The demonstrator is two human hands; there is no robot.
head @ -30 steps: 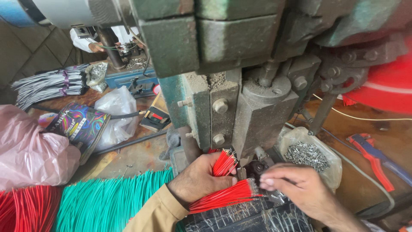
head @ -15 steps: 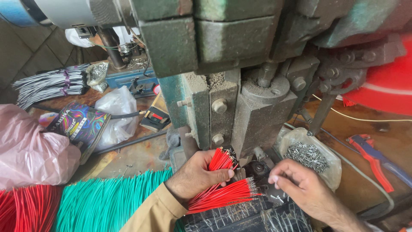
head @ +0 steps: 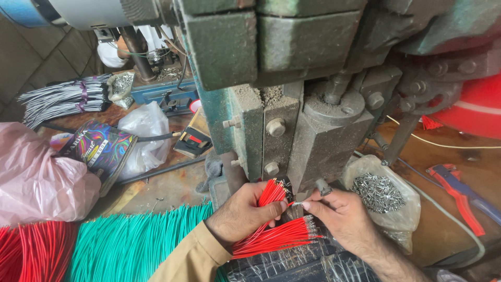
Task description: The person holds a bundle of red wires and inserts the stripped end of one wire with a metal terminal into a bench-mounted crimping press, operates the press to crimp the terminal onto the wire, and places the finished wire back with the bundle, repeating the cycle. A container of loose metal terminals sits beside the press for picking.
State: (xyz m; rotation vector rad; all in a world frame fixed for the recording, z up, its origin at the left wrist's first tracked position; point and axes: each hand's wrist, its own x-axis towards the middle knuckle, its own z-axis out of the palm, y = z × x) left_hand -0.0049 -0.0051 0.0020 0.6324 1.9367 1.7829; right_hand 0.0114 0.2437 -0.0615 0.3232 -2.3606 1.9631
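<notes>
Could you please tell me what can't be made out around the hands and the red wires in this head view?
- Die under the press: hidden by the fingers.
- Red wires: near ends covered by the left hand.
- Bagged metal parts: too small to identify.

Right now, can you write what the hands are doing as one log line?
left hand: holds red wire bundle | right hand: pinches one red wire at press

Both hands meet low in the frame. The left hand [head: 241, 215] (tan sleeve at its wrist) is curled closed, knuckles up, thumb pressed forward. The right hand [head: 339, 213] reaches in from the right, thumb and forefinger pinched together at the left thumb's tip.
</notes>
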